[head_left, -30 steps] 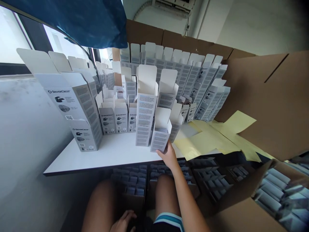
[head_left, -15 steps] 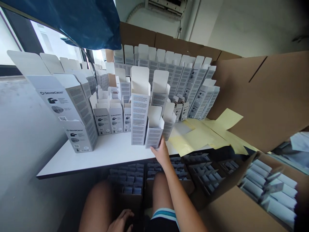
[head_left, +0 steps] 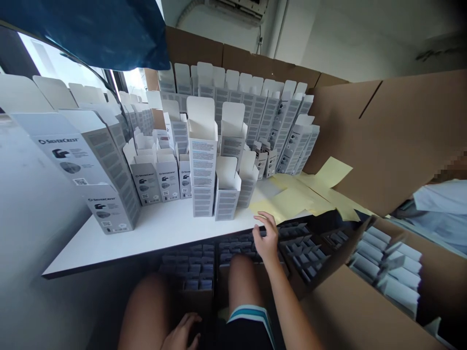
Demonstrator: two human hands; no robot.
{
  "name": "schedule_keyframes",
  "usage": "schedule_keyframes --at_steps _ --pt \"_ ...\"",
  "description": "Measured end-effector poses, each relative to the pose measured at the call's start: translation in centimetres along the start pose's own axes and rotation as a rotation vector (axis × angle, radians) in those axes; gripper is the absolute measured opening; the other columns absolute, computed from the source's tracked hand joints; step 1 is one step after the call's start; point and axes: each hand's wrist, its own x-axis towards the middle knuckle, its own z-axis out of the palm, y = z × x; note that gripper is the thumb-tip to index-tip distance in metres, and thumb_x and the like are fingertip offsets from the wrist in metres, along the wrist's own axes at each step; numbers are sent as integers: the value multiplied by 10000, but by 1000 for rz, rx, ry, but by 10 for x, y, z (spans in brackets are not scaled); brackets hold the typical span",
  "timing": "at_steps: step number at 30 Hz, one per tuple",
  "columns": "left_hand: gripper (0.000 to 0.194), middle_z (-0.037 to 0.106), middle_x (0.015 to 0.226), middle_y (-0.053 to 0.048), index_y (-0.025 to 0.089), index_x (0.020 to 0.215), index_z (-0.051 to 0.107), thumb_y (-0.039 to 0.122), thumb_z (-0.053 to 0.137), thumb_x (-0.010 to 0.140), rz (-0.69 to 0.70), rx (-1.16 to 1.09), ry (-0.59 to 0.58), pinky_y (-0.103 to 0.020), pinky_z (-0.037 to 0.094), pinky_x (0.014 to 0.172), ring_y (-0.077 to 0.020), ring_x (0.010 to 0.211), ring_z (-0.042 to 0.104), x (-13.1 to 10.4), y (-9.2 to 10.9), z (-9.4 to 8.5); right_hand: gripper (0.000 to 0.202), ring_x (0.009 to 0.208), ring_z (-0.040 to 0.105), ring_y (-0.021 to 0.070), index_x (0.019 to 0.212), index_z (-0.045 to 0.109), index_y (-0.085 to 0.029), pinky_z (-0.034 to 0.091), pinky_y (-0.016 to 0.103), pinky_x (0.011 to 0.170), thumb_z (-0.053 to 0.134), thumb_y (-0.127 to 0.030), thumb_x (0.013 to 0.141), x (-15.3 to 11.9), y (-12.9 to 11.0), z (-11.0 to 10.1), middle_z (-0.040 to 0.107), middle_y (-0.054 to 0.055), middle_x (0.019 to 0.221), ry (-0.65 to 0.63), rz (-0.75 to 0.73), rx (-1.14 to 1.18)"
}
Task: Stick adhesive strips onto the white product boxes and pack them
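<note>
My right hand (head_left: 267, 236) is raised at the table's front edge with its fingers apart and nothing in it. Just left of it, a short open-topped white carton (head_left: 226, 194) stands upright with its flap up. A taller stack of cartons (head_left: 203, 160) rises beside that one, and more open cartons (head_left: 248, 180) stand behind. My left hand (head_left: 183, 331) rests low by my lap, empty, fingers loosely spread. Printed cartons (head_left: 105, 209) are stacked at the table's left end, marked SilverCrest.
Yellow paper sheets (head_left: 302, 197) lie on the right of the white table (head_left: 160, 233). Tall rows of cartons (head_left: 251, 104) line the back, against brown cardboard (head_left: 394, 131). An open cardboard box (head_left: 350, 306) holding white cartons stands at lower right; a person's sleeve (head_left: 441, 204) shows beyond.
My right hand has let go of the short carton and moved right and down, away from it. The carton stays standing on the table. My view has shifted slightly.
</note>
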Motion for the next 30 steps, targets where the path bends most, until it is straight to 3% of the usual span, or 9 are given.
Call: schedule_keyframes --at_steps 4,8,10,13,17,20,24,26,30 --pt "397 628 1369 0 273 1214 617 164 472 861 17 -6 21 -259 473 1024 -179 1220 635 -2 3 -2 345 1189 570 321 1091 676 -229 462 567 1035 514 -113 808 -10 26 -38 578 132 1235 19 -22 -125" --pt "399 659 1313 18 286 1185 627 143 494 837 21 -20 17 -225 468 1001 -159 1192 644 0 4 -1 620 1392 398 372 1352 561 -241 385 624 1108 495 -78 757 -19 57 -57 410 133 1500 -161 -51 -358" --pt "399 664 1299 20 289 1177 630 142 508 827 8 -17 13 -229 463 1005 -163 1193 641 0 6 -2 669 1429 349 376 1389 543 -270 361 634 1123 492 -61 755 -18 72 -58 359 101 1555 -245 -73 -434" --pt "410 666 1291 3 273 1184 629 140 519 811 -3 -20 3 -249 461 1007 -175 1177 646 -2 11 -5 585 1383 402 372 1273 659 -293 395 641 1086 473 -48 775 -14 88 -53 461 77 1481 -280 -111 -502" --pt "415 672 1275 -12 260 1188 630 149 524 802 1 -54 20 -256 462 1002 -185 1166 646 -6 15 -9 402 1234 518 347 1045 777 -266 449 613 1035 477 -86 847 -15 94 -48 627 102 1225 -104 -135 -486" --pt "401 682 1255 -10 266 1170 640 164 524 800 7 -86 55 -261 468 988 -189 1149 652 -9 16 -10 280 1212 537 359 927 804 -239 446 610 1031 542 -149 887 -21 85 -49 600 133 1254 34 -116 -420" --pt "373 690 1253 -15 265 1169 644 210 502 828 19 -109 83 -270 475 991 -186 1150 655 -12 15 -12 186 1342 437 418 849 803 -198 432 623 1040 624 -208 899 -44 49 -56 429 159 1454 226 -19 -396" --pt "362 691 1263 -21 262 1173 649 250 480 853 30 -114 86 -289 476 1013 -195 1176 648 -12 10 -10 183 1385 390 419 837 797 -207 455 605 1032 626 -201 902 -61 27 -59 379 137 1480 241 37 -351" --pt "366 716 1245 -38 259 1151 678 400 476 881 54 -225 96 -325 494 1033 -230 1198 647 0 -5 -1 190 1332 463 375 821 786 -247 508 560 1003 628 -171 894 -99 -9 -61 394 96 1424 241 146 -207"
